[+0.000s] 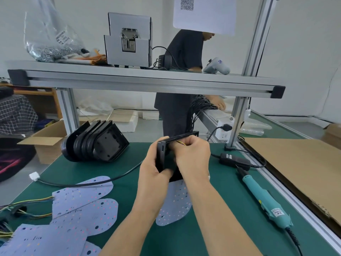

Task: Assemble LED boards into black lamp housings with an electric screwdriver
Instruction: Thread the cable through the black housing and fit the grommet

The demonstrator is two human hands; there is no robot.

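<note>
Left hand [153,169] gripping housing [162,154] edge, held upright above mat [212,228]. Right hand [191,156] curled around housing, pinching wires [181,143]. Screwdriver [265,198] lying right, untouched.

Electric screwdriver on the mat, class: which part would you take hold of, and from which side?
Probably the thick teal body of the electric screwdriver, gripped from above with the right hand. It lies flat on the green mat, bit end pointing away, cord trailing near; its long sides are open.
</note>
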